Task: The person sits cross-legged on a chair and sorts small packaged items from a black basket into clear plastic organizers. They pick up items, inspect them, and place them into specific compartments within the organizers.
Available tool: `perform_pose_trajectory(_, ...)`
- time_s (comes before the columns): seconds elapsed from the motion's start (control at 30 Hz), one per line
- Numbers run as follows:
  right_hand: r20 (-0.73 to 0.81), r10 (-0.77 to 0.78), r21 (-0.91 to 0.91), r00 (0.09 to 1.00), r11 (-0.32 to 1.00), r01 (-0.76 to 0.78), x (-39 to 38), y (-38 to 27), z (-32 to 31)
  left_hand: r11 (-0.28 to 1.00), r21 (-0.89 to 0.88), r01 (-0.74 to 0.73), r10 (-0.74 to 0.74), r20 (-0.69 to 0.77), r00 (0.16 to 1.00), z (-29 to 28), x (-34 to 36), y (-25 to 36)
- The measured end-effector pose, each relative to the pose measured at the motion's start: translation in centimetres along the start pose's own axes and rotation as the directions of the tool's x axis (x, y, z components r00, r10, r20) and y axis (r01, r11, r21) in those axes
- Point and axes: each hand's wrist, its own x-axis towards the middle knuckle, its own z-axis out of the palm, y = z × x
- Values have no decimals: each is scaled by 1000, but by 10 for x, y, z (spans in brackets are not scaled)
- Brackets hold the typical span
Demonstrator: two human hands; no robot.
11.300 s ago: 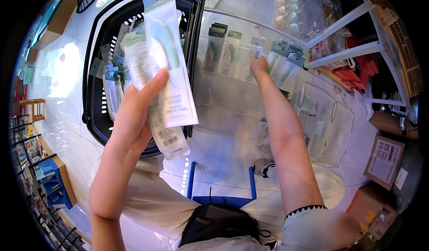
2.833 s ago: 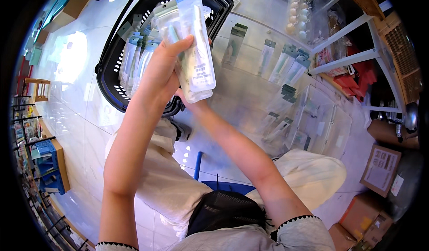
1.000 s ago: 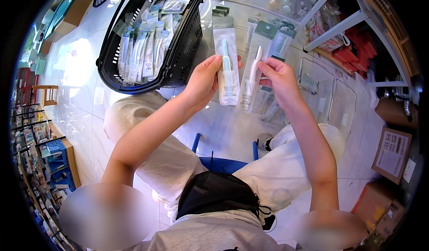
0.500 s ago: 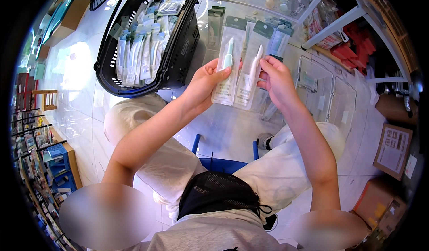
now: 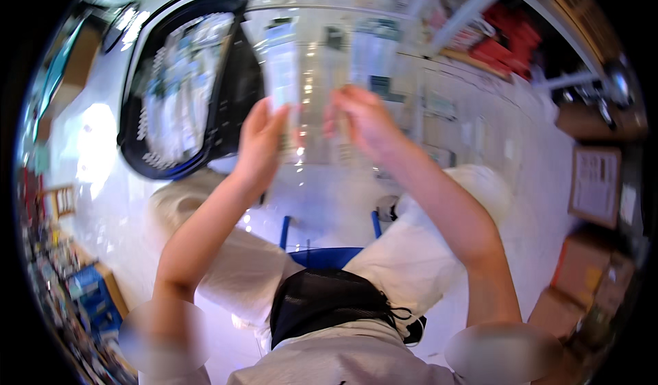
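Observation:
Motion blur smears both hands and what they hold. My left hand (image 5: 262, 141) is closed, thumb against fingers, at the lower end of a slim clear pack (image 5: 282, 69) with a teal top. To its right, my right hand (image 5: 364, 119) pinches what looks like another slim clear pack (image 5: 334, 56) with a dark top label. The pen-shaped item in each pack, plain half a second ago, cannot be made out now. Beyond my right hand lies a group of similar packs (image 5: 375, 45). A black basket (image 5: 243, 76), filled with many such packs (image 5: 181, 83), stands left of my left hand.
Clear plastic containers (image 5: 473, 128) lie to the right on the tiled floor. A white metal rack (image 5: 473, 11) with red goods (image 5: 510, 42) stands at the upper right. Cardboard boxes (image 5: 593, 189) line the right edge. A blue seat (image 5: 323, 256) is between my legs.
The view has shifted, and my hands have moved apart. The two packs, side by side before, are now separated and blurred.

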Motion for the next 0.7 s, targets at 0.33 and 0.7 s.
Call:
perform_pose_trajectory(0.33,-79,-531,-122,844,845,521,-50,-83,-13,982,33,187,-190,238,952,16,15,-43)
perform_pose_trajectory(0.7,-818,-548,-376,177,742,555,-249,-159,-372,954,146,261,-279,123,952,61,69,-137)
